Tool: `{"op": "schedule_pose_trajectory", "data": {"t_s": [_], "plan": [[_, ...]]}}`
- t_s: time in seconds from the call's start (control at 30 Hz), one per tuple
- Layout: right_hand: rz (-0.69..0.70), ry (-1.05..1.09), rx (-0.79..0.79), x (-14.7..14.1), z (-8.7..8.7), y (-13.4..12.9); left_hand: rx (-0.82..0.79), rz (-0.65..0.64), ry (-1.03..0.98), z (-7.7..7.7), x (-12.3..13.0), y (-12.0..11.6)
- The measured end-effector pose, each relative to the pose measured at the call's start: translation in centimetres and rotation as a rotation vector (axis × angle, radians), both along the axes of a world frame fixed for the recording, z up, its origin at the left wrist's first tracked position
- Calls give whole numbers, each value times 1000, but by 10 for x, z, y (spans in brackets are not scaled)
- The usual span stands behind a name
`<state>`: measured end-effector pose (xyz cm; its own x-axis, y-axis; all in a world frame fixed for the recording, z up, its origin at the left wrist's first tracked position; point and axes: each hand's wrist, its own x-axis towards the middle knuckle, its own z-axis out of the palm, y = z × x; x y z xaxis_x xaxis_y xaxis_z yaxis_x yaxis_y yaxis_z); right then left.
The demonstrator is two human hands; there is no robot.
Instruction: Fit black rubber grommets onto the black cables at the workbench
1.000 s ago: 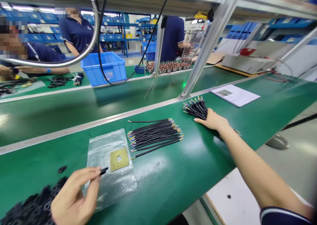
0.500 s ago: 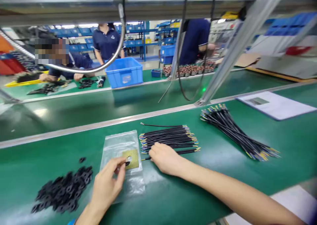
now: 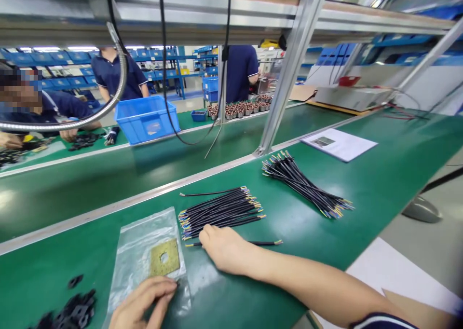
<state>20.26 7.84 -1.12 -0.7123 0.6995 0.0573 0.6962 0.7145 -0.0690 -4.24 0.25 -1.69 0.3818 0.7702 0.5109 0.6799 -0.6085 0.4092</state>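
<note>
My right hand [image 3: 224, 249] is closed over a single black cable [image 3: 265, 243], whose two ends stick out on either side. Just beyond it lies a row of black cables [image 3: 217, 211] with coloured wire ends. At the bottom, my left hand [image 3: 146, 302] pinches a small dark piece, mostly hidden by the fingertips, over a clear plastic bag [image 3: 132, 252]. A yellowish square plate [image 3: 165, 257] with a round hole rests on the bag. Small black parts [image 3: 74, 312] are piled at the lower left, one lying apart.
A crossed cable bundle [image 3: 304, 184] and a white sheet [image 3: 340, 144] lie to the right. A metal post [image 3: 285, 73] rises behind. Across the bench are a blue bin [image 3: 146, 121] and several people. A black cord [image 3: 164, 68] hangs overhead.
The view has swung right, so the scene sits further left. My right hand now has one cable apart from the row, nearer me. My left hand has moved from the plate toward the near edge.
</note>
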Motion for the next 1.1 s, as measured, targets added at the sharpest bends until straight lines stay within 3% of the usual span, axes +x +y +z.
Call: {"op": "schedule_pose_trajectory", "data": {"t_s": [0.1, 0.2, 0.4, 0.5, 0.6, 0.77, 0.83, 1.1], "plan": [[-18, 75, -52, 3, 0, 2, -9, 212, -26, 11, 0, -2], [-34, 170, -99, 5, 2, 0, 14, 356, 15, 13, 6, 0], [10, 367, -113, 5, 0, -10, -27, 341, 443, 4, 27, 8], [49, 432, -95, 4, 0, -16, -126, 252, 525, 7, 33, 11], [75, 505, -89, 4, 5, -21, -273, 212, 272, 14, 33, 14], [146, 666, -131, 3, 13, -28, -667, 346, -753, 24, 37, 12], [155, 687, -128, 2, 13, -28, -754, 314, -1005, 28, 41, 9], [161, 565, 35, 2, 13, -30, -862, 256, -1290, 28, 48, 0]]}}
